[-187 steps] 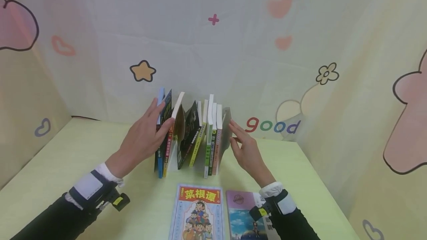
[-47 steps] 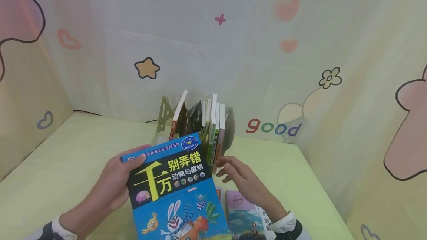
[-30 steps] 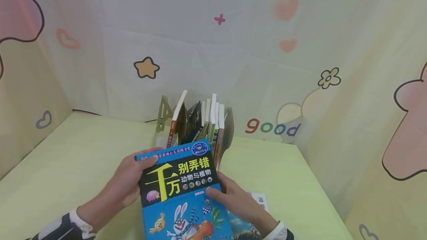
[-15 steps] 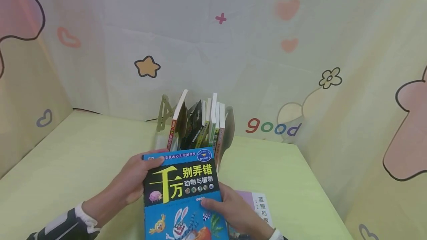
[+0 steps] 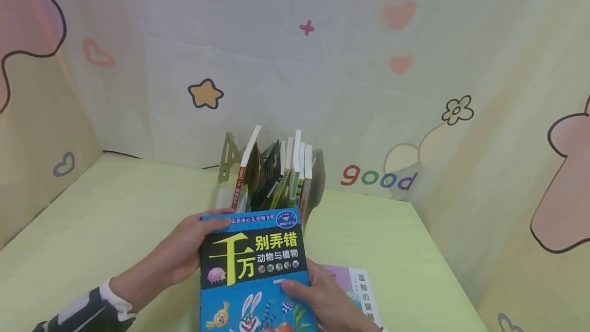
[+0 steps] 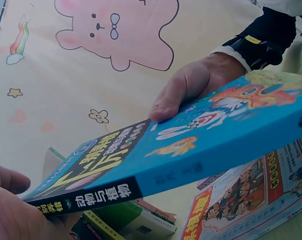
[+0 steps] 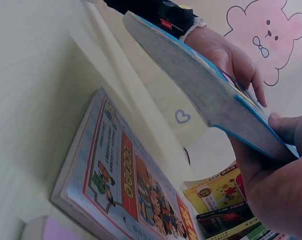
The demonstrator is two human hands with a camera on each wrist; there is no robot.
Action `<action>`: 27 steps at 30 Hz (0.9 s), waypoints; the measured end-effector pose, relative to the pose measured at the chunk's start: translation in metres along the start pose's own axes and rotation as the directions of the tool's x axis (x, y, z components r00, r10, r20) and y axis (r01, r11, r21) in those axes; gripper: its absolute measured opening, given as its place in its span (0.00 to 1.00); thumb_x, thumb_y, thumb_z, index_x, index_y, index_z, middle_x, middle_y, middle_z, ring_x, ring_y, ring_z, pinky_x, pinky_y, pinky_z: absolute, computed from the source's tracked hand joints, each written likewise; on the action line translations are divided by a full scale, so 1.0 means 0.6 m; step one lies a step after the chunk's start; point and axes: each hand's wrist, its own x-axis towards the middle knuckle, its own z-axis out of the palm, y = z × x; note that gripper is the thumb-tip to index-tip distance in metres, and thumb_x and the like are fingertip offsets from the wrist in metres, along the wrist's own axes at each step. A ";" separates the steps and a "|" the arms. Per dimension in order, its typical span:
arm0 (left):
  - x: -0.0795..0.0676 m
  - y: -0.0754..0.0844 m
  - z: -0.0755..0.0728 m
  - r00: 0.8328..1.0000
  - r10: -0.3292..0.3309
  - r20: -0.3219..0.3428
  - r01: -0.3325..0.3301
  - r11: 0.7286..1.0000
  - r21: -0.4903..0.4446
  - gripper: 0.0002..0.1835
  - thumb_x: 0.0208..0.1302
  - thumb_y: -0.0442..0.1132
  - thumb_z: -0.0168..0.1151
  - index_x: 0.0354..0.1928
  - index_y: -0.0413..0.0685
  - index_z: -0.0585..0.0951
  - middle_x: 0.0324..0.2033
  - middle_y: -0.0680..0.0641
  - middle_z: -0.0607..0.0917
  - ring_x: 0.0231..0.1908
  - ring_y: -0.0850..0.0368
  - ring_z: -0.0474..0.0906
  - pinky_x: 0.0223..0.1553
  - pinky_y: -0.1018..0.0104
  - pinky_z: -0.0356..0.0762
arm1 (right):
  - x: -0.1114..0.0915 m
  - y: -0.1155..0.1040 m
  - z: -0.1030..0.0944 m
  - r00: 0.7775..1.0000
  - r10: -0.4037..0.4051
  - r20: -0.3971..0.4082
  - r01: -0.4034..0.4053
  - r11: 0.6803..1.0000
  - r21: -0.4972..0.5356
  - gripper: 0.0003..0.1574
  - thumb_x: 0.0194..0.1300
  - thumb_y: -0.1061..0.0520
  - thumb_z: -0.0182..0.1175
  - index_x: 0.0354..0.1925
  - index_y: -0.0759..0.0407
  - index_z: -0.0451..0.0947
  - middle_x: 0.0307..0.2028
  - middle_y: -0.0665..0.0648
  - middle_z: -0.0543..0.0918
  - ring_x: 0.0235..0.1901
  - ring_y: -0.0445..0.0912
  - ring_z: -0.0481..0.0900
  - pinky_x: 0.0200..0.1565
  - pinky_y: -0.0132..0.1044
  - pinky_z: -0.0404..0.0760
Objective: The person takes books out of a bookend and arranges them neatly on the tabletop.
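A blue and black children's book point(image 5: 258, 240) with a cartoon rabbit on its cover is held up, cover toward the head camera. My left hand point(image 5: 184, 245) grips its upper left edge, thumb on the cover and fingers behind. At its right edge my right hand point(image 5: 329, 296) holds it too, thumb lying on the cover. In the right wrist view, the book's page edges point(image 7: 181, 75) face the camera, with the book raised above the table. Behind it stands a row of books point(image 5: 276, 178), their lower parts hidden by the held book.
A metal bookend point(image 5: 228, 157) stands at the row's left, and a grey panel point(image 5: 318, 173) at its right. A purple and white book point(image 5: 366, 291) lies on the table, partly covered. Next to it lies a light-blue book point(image 7: 136, 180), hidden in the head view.
The blue book has left the row's left end in my left hand. My right hand has since moved onto its right edge, and the book has come slightly lower and straighter.
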 end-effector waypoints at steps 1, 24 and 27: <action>0.000 0.001 -0.002 1.000 0.004 0.007 -0.004 1.000 0.005 0.35 0.68 0.49 0.56 0.71 0.43 0.60 0.61 0.37 0.70 0.51 0.46 0.76 0.51 0.55 0.76 | -0.001 0.000 0.001 1.000 -0.004 0.009 0.004 1.000 0.027 0.40 0.67 0.47 0.58 0.72 0.51 0.57 0.56 0.62 0.78 0.49 0.60 0.80 0.47 0.51 0.78; -0.071 -0.026 -0.087 0.975 -0.108 -0.193 0.174 0.913 0.370 0.57 0.58 0.75 0.43 0.74 0.39 0.44 0.68 0.30 0.59 0.62 0.34 0.67 0.47 0.51 0.78 | 0.010 -0.006 0.032 0.998 -0.035 0.043 0.025 0.978 0.209 0.41 0.67 0.53 0.58 0.73 0.53 0.54 0.60 0.63 0.74 0.55 0.59 0.76 0.52 0.49 0.75; -0.073 -0.034 -0.085 0.971 -0.138 -0.194 0.197 0.922 0.333 0.57 0.58 0.75 0.45 0.73 0.38 0.45 0.67 0.30 0.60 0.60 0.34 0.68 0.45 0.52 0.79 | 0.014 -0.005 0.034 0.997 -0.038 0.063 0.023 0.976 0.216 0.41 0.67 0.54 0.58 0.73 0.52 0.54 0.61 0.63 0.73 0.56 0.59 0.76 0.53 0.49 0.75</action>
